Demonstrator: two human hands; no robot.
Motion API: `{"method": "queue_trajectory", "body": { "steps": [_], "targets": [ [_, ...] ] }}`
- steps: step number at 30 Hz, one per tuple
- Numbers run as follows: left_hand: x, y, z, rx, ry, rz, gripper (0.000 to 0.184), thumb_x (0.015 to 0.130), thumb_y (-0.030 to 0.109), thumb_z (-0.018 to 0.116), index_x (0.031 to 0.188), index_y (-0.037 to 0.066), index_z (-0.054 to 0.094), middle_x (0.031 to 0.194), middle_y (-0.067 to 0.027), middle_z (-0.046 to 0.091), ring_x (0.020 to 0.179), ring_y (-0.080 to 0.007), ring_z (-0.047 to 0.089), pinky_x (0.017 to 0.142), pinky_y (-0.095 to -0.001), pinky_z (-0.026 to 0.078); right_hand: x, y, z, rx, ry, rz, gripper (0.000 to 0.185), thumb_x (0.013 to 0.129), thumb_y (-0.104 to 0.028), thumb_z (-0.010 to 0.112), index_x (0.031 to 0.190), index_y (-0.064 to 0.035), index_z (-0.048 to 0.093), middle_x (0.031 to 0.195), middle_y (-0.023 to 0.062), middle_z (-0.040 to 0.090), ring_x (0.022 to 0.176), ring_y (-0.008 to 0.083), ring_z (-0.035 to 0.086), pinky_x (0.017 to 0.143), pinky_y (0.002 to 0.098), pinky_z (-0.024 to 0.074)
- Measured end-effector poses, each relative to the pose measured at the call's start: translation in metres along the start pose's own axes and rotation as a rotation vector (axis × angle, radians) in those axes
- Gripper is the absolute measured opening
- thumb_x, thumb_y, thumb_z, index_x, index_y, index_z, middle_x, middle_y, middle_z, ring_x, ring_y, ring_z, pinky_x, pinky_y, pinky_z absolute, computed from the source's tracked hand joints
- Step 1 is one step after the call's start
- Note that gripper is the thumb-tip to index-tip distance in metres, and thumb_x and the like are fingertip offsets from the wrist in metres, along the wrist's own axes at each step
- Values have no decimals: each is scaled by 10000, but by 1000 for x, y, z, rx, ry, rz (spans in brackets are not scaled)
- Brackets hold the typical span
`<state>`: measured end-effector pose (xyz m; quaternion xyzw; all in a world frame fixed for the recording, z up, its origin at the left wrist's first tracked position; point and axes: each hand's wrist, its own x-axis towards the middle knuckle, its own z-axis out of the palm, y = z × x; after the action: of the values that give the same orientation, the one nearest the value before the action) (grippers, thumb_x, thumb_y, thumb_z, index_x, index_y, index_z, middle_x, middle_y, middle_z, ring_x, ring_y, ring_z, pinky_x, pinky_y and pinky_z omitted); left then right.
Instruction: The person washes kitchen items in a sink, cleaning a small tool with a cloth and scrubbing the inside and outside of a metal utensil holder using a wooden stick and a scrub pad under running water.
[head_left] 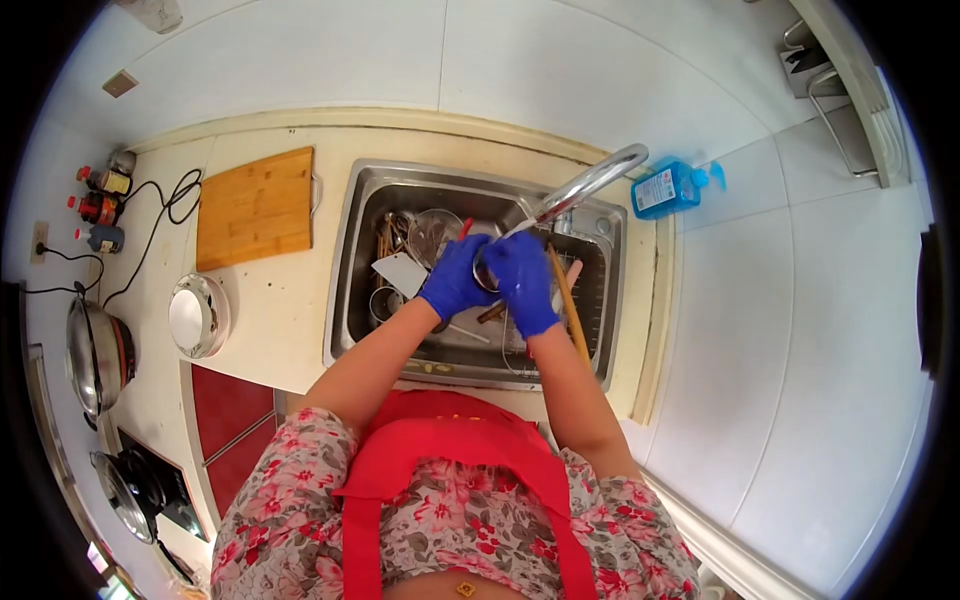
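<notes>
My left hand (pixel 458 280), in a blue rubber glove, grips the left side of a small round metal piece with a shiny rim (pixel 485 271). Gloved the same way, my right hand (pixel 525 282) closes on it from the right, covering most of it; its exact kind is hidden. Both hands are over the steel sink (pixel 342 290), just below the faucet (pixel 590 184). A red handle tip (pixel 467 227) shows beside my left fingers. Around them in the sink lie a white flat piece (pixel 400 272), a clear round lid (pixel 434 232), a metal cup (pixel 385 303) and a long wooden stick (pixel 569 305).
A blue soap bottle (pixel 660 192) stands at the sink's back right corner. Left of the sink are a wooden cutting board (pixel 255 210), stacked white bowls (pixel 198 316), sauce bottles (pixel 100 208) with a black cord (pixel 150 235), and a lidded pan (pixel 95 355).
</notes>
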<state>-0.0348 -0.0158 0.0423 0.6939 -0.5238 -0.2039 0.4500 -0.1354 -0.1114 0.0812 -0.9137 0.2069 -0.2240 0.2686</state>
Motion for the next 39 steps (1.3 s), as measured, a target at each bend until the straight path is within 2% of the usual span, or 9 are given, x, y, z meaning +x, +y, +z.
{"method": "queue_trajectory", "body": {
  "steps": [5, 8, 10, 13, 17, 19, 28, 38, 39],
  "targets": [
    [-5, -4, -1, 87, 52, 83, 703, 535, 230, 793, 1125, 46, 459, 1063, -165, 513, 992, -334, 487, 909, -385, 354, -4, -15, 2, 97, 96, -63, 102, 693, -159, 588, 702, -65, 625, 736, 123, 547, 738, 305, 522, 675, 392, 411],
    [-7, -7, 6, 51, 24, 25, 694, 540, 228, 790, 1118, 46, 453, 1071, -158, 500, 1002, -329, 475, 919, -382, 342, 0, -5, 3, -3, -31, 85, 113, 713, -165, 571, 688, -69, 625, 726, 131, 557, 735, 306, 527, 683, 398, 414],
    [-5, -20, 10, 8, 120, 58, 671, 542, 290, 790, 1091, 62, 477, 1027, -152, 514, 981, -345, 491, 886, -425, 343, -5, -16, 10, -3, 97, -75, 132, 730, -167, 552, 676, -72, 627, 700, 138, 563, 727, 307, 531, 676, 408, 416],
    [-8, -10, 10, -1, 141, 106, 678, 540, 282, 792, 1094, 60, 471, 1012, -154, 512, 968, -340, 485, 876, -420, 345, 3, -2, 7, -144, -92, 13, 128, 728, -163, 558, 675, -73, 633, 700, 135, 567, 747, 300, 534, 681, 401, 421],
    [-7, -11, 4, -36, 113, 46, 647, 555, 270, 783, 1087, 59, 481, 1016, -150, 505, 953, -330, 477, 864, -414, 349, -10, -5, 14, -271, 13, -114, 133, 725, -168, 560, 677, -66, 631, 716, 135, 569, 742, 296, 537, 690, 394, 426],
    [-9, -21, 2, 69, 59, 90, 742, 515, 206, 812, 1131, 44, 431, 1063, -152, 476, 984, -327, 463, 898, -375, 365, -17, -11, 13, -22, 52, -109, 124, 724, -154, 553, 693, -64, 634, 727, 130, 574, 718, 297, 539, 684, 384, 432],
    [-7, -1, -8, 80, 90, 147, 799, 522, 224, 834, 1172, 34, 410, 1087, -135, 468, 1010, -308, 461, 905, -363, 372, -23, 11, -19, 22, 223, 84, 99, 675, -41, 684, 756, -16, 634, 759, 122, 587, 740, 273, 565, 694, 328, 437],
    [1, -13, 0, -25, 149, 33, 746, 546, 214, 825, 1145, 34, 418, 1078, -143, 477, 987, -265, 505, 877, -339, 409, -31, 6, -20, 173, 205, 216, 86, 691, -46, 667, 773, -46, 641, 762, 111, 592, 759, 258, 571, 757, 352, 421],
    [0, -12, -1, -25, 149, 33, 746, 546, 214, 825, 1145, 34, 418, 1078, -143, 477, 987, -265, 505, 877, -339, 409, -35, 2, -11, 77, 179, 0, 86, 696, -42, 663, 779, -47, 640, 767, 111, 589, 750, 261, 570, 748, 355, 425]
  ]
}}
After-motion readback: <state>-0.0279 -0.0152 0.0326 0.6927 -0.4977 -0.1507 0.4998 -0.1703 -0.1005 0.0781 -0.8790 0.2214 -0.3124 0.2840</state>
